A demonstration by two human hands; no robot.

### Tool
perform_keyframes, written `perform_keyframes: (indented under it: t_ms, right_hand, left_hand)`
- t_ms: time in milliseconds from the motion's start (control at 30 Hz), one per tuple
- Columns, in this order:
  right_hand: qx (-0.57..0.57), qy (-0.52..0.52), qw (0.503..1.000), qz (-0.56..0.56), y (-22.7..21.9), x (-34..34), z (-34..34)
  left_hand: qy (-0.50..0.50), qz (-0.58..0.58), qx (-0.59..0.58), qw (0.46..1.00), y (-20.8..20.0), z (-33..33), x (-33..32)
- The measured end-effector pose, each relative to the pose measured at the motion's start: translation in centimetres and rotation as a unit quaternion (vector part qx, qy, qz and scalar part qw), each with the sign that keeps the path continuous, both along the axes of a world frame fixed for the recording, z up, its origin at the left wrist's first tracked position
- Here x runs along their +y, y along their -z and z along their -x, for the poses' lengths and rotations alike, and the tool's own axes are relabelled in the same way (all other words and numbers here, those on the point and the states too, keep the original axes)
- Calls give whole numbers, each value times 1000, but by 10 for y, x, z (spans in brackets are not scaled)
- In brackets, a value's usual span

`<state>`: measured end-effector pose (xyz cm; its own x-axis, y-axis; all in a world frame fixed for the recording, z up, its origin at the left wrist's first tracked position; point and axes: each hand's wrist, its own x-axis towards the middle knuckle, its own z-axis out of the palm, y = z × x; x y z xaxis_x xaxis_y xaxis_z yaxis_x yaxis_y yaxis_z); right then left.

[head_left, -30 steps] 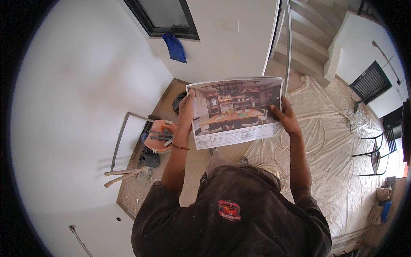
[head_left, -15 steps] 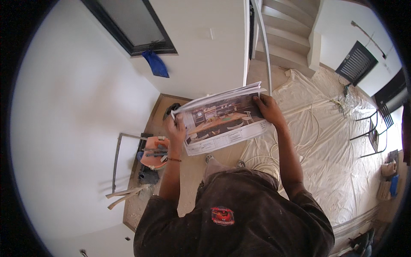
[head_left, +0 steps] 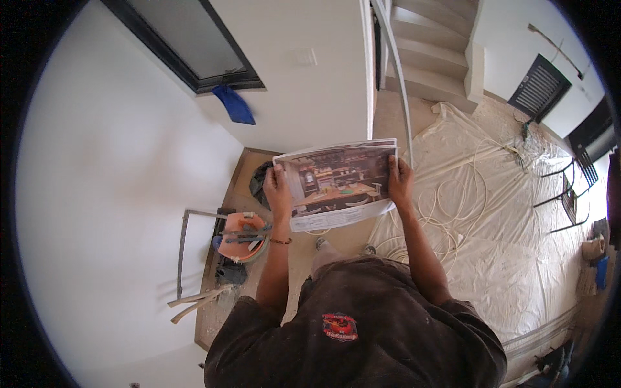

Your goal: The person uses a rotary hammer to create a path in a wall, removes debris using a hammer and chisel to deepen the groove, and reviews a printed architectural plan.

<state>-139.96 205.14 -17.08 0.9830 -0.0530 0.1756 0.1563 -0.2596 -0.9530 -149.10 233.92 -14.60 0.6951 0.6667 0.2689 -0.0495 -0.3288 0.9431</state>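
Between my two hands is a stack of large printed sheets (head_left: 339,181), held up in front of me. Its top sheet carries a colour picture of a room with a wooden table and chairs, above a pale printed strip. My left hand (head_left: 278,194) grips the left edge, thumb on the front. At the right edge my right hand (head_left: 401,183) pinches the sheets near the upper corner, its thumb also in front. The fingers behind the paper are mostly hidden. A thin bracelet (head_left: 281,241) circles my left wrist.
An orange bucket (head_left: 243,236) with tools stands by the left wall, near wooden sticks (head_left: 197,301) and a black bag (head_left: 260,183). Plastic sheeting (head_left: 504,258) with a coiled hose (head_left: 446,213) covers the right floor. Beyond are stairs (head_left: 430,58) and a metal chair (head_left: 572,194).
The raised upper sheets have come down, so the stack lies flatter and more level. My left hand has moved slightly right and down; my right hand has also shifted a little down.
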Motion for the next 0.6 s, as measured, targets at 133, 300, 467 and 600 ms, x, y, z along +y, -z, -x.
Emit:
perform_keyframes:
  t_ms: [133, 300, 467, 600]
  right_hand:
    - [91, -69, 955, -273, 21, -2, -2]
    - [195, -116, 931, -287, 16, -8, -3]
    - [186, -145, 937, -259, 16, -12, -4]
    - [161, -118, 943, -265, 27, -9, -7]
  left_hand:
    - [63, 163, 15, 984, -11, -1, -1]
    - [107, 299, 30, 948, -24, 1, 3]
    - [134, 309, 59, 940, -1, 1, 24]
    - [160, 354, 57, 920, 5, -2, 28]
